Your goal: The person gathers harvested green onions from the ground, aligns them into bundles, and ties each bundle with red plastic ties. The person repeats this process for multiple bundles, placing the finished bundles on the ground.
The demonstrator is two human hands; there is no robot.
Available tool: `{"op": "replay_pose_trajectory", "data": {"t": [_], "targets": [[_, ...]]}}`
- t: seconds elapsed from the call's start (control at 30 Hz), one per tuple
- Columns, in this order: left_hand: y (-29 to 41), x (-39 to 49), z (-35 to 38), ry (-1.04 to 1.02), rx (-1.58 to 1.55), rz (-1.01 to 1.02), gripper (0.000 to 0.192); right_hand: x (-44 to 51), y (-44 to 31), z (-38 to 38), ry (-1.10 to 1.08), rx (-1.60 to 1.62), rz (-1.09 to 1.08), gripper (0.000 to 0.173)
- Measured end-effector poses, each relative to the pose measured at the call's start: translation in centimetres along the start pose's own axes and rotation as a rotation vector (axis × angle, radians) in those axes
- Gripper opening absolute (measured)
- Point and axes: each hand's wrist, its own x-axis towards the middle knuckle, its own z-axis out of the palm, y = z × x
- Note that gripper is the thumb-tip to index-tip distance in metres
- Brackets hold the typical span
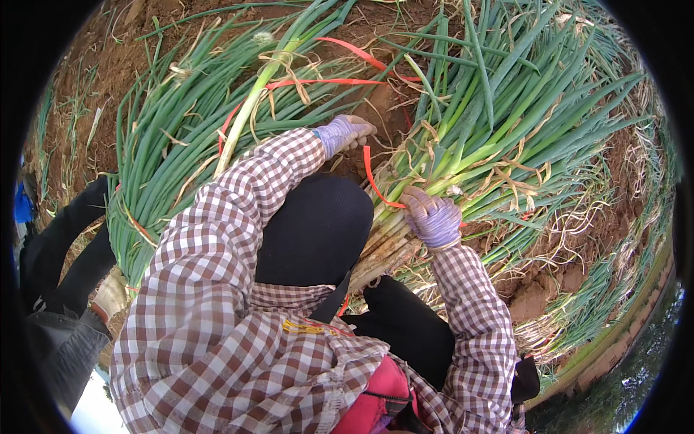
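Note:
A large bundle of green onions lies before me, green leaves away from me and pale stalks beside my knee. My right hand, in a thin purple-grey glove, grips the bundle where stalks meet leaves. A red strap runs to that hand, and a bit of red shows on its far side. My left hand, gloved alike, reaches over bare soil left of the bundle. Its fingers are bent, close above the strap's upper end; whether they touch it I cannot tell.
More green onions lie to the left, with a single thick stalk across them. Another red strap stretches over the soil. At the far left are another person's dark-clothed legs. Rows of onions lie along the right.

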Motion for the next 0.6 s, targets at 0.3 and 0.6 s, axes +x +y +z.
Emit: {"op": "replay_pose_trajectory", "data": {"t": [0.3, 0.6], "targets": [[4.5, 11.0, 7.2, 0.194, 0.082, 0.158, 0.036, 1.3, -0.2, -0.5, -0.033, -0.003, 0.023, 0.029], [17.1, 5.7, 2.5, 0.150, -0.431, 0.496, 0.037, 0.4, 0.1, -0.5, 0.076, -0.030, 0.001, 0.036]]}}
